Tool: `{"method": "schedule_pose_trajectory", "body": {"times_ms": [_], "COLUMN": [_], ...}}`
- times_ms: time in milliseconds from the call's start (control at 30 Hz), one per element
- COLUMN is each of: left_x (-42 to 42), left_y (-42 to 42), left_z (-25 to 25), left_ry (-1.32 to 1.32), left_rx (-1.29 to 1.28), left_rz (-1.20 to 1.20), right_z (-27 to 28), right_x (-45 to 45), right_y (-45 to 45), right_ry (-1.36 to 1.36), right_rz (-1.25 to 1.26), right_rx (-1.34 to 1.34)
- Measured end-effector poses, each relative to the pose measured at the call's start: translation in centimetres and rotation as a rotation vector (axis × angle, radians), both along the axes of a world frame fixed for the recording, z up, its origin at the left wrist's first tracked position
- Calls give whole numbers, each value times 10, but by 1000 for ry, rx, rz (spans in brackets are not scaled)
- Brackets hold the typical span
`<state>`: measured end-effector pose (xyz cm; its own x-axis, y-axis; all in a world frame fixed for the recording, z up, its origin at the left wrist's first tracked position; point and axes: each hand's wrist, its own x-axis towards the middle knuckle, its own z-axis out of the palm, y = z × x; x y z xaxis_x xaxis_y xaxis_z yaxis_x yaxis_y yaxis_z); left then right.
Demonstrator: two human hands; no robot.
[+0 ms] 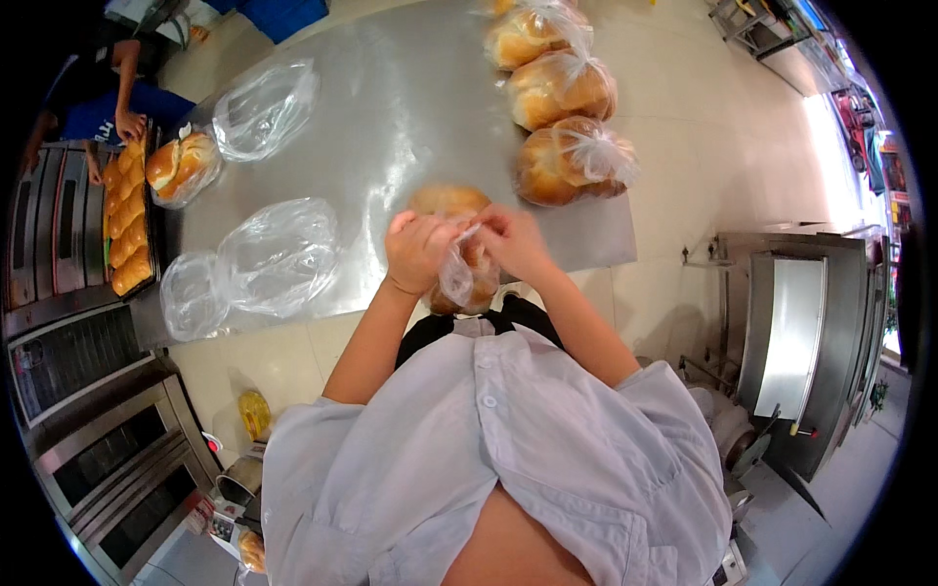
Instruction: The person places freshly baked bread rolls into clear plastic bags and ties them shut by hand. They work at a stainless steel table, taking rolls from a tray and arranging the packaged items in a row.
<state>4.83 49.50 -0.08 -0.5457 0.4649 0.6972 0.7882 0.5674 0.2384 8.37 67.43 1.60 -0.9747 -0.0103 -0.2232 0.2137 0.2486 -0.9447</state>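
Observation:
At the table's near edge, a browned bread loaf [453,198] sits inside a clear plastic bag [458,275]. My left hand [419,249] grips the gathered neck of this bag from the left. From the right, the fingers of my right hand [511,238] pinch the twisted plastic close to the left fingers. The loaf is partly hidden beneath both hands. Whether the neck is knotted cannot be made out.
Several bagged loaves [571,161] line the steel table's [352,95] right side. Clear bags [282,253] lie at left, near another bagged loaf [183,167]. A co-worker's hand [130,124] touches a tray of bread [128,220]. An oil bottle [253,414] stands below.

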Motion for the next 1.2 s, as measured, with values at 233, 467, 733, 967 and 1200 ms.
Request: {"method": "schedule_pose_trajectory", "body": {"times_ms": [233, 467, 733, 967, 1200], "left_x": [0, -16, -18, -12, 2], "left_y": [-5, -31, -35, -43, -77], "left_z": [3, 22, 18, 30, -5], "left_ry": [-86, 36, -5, 34, -463], "left_rx": [-24, -241, -251, -280, -550], "left_rz": [-22, -312, -313, -316, 31], "right_z": [9, -1, 14, 14, -28], "right_x": [-10, 4, 9, 24, 47], "right_y": [-18, 1, -1, 4, 51], "right_ry": [634, 10, 190, -295, -373], "right_rz": [-317, 5, 258, -99, -179], "right_rx": [181, 41, 352, -713, -770]}}
